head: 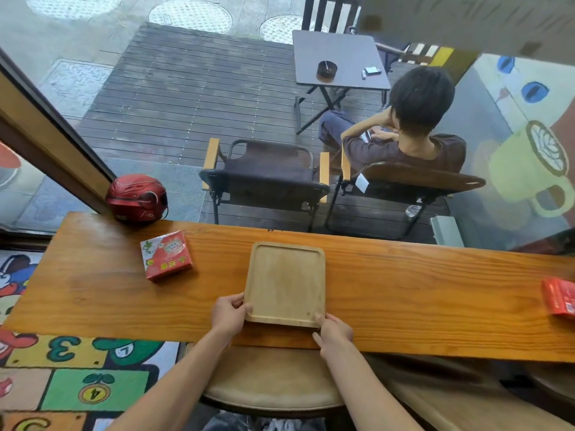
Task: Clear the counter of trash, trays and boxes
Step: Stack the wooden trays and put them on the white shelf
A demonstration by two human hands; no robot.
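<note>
An empty pale wooden tray (284,281) lies in the middle of the long wooden counter (404,290), its near edge raised a little above the wood. My left hand (228,314) grips the tray's near left corner. My right hand (334,332) holds the near right corner, thumb on the rim. A red tissue box (165,255) rests on the counter to the left of the tray. A second red box (558,297) sits at the counter's far right, cut off by the frame edge.
A red helmet (137,197) stands at the counter's back left corner by the window. A round padded stool (270,381) is under the counter in front of me. Beyond the glass, a person sits on a chair (404,181) on a deck.
</note>
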